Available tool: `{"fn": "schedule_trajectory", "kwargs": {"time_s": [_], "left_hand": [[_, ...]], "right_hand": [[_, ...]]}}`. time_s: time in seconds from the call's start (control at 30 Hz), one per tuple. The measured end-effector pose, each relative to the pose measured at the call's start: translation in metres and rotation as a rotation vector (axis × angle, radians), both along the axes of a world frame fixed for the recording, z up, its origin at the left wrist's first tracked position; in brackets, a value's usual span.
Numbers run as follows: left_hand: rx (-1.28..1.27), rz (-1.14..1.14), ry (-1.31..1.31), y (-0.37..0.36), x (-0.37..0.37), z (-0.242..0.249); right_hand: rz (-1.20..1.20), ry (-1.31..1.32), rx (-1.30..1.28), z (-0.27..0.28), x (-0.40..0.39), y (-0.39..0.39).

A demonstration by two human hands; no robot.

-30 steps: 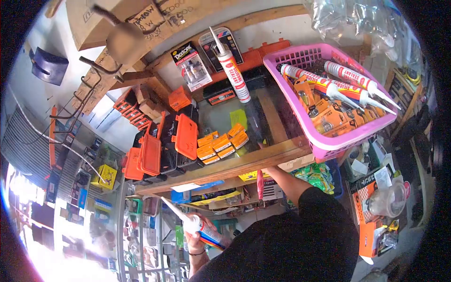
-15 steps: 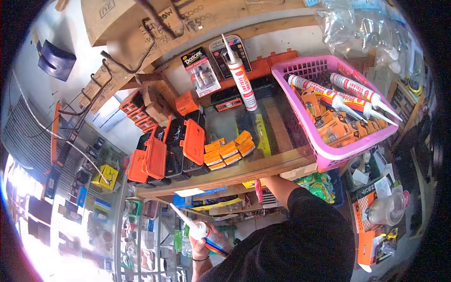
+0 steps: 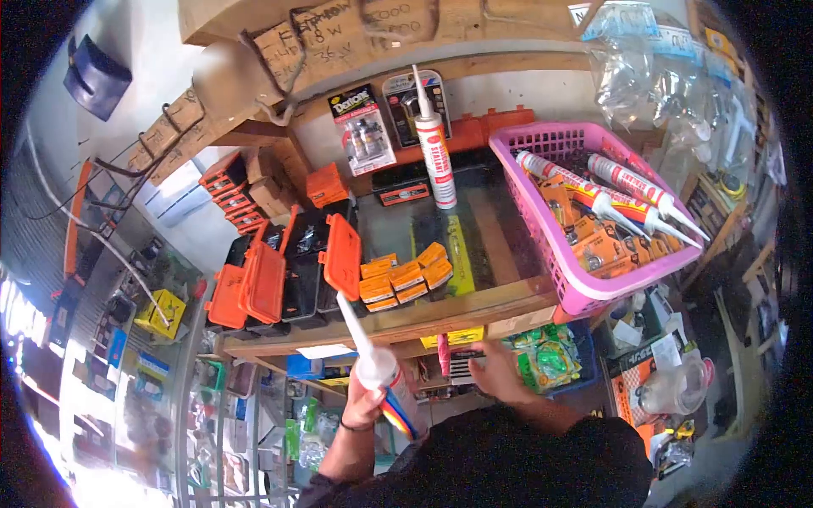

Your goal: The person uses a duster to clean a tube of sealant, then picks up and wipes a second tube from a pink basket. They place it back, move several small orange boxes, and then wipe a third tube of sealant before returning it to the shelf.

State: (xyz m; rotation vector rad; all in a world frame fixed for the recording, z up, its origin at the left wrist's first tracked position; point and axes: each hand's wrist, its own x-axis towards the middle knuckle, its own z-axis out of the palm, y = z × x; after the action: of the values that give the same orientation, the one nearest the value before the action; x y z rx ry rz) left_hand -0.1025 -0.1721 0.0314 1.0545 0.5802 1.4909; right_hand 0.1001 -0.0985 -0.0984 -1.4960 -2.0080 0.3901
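Note:
My left hand (image 3: 362,408) is closed around a white sealant tube (image 3: 378,371) with a coloured stripe, its long nozzle tilted up toward the shelf edge. Just below the wooden shelf edge, my right hand (image 3: 501,374) has its fingers apart and nothing visible in them. It is close to a pink item (image 3: 444,354) and a dark striped item (image 3: 465,367). Another silicone sealant tube (image 3: 438,165) stands upright on the shelf. To its right, a pink basket (image 3: 584,289) holds several sealant tubes (image 3: 637,182) and orange packets (image 3: 605,254).
Small orange boxes (image 3: 406,275) sit near the shelf's front edge (image 3: 457,309). Black cases with orange lids (image 3: 262,284) stand at left. Green packets (image 3: 549,356) fill a blue bin below. Metal hooks (image 3: 284,85) hang overhead, and glass shelving is at lower left.
My right hand has come out from under the shelf edge into view. The sealant tube in my left hand has risen and moved right, nearer the shelf. The view has shifted slightly.

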Motion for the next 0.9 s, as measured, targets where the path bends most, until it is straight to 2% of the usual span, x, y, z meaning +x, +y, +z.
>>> {"fn": "schedule_trajectory", "kwargs": {"time_s": [0.03, 0.07, 0.13, 0.2, 0.27, 0.33, 0.37, 0.4, 0.47, 0.53, 0.6, 0.67, 0.73, 0.8, 0.9], "left_hand": [[-0.007, -0.021, -0.008, 0.014, 0.004, 0.004], [0.042, 0.024, 0.065, 0.029, 0.008, 0.006], [0.144, 0.11, 0.217, 0.06, 0.019, 0.015], [0.105, 0.075, 0.121, 0.077, 0.046, 0.052], [-0.021, -0.056, 0.055, 0.104, 0.057, 0.065], [-0.012, -0.049, 0.106, 0.134, 0.069, 0.077], [-0.002, -0.067, 0.133, 0.14, 0.074, 0.086], [0.077, -0.027, 0.171, 0.153, 0.077, 0.089], [0.0, -0.04, 0.193, 0.163, 0.071, 0.093], [-0.005, -0.067, 0.241, 0.163, 0.066, 0.101], [-0.083, -0.071, 0.28, 0.176, 0.054, 0.095], [-0.098, -0.094, 0.302, 0.187, 0.045, 0.095], [-0.158, -0.09, 0.356, 0.192, 0.042, 0.103], [-0.172, -0.065, 0.395, 0.196, 0.039, 0.103], [-0.177, -0.02, 0.634, 0.196, 0.036, 0.102]], "right_hand": [[0.27, 0.238, -0.262, 0.01, 0.01, -0.011], [0.245, 0.239, -0.268, 0.022, 0.016, -0.021], [0.445, 0.635, -0.299, 0.086, 0.012, -0.031], [0.525, 0.599, -0.19, 0.115, 0.003, -0.022], [0.55, 0.677, -0.022, 0.139, -0.009, 0.0], [0.414, 0.722, -0.028, 0.156, -0.013, 0.018], [0.418, 0.787, 0.062, 0.156, -0.015, 0.03], [0.388, 0.841, 0.017, 0.158, -0.014, 0.04], [0.24, 0.859, -0.016, 0.157, -0.011, 0.058], [0.181, 0.868, 0.029, 0.159, -0.008, 0.075], [0.029, 0.732, 0.115, 0.153, -0.01, 0.096], [0.017, 0.803, 0.166, 0.15, -0.016, 0.118], [-0.091, 0.728, 0.148, 0.155, -0.022, 0.138], [-0.095, 0.765, 0.244, 0.159, -0.028, 0.152], [-0.044, 0.765, 0.326, 0.157, -0.031, 0.18]]}}
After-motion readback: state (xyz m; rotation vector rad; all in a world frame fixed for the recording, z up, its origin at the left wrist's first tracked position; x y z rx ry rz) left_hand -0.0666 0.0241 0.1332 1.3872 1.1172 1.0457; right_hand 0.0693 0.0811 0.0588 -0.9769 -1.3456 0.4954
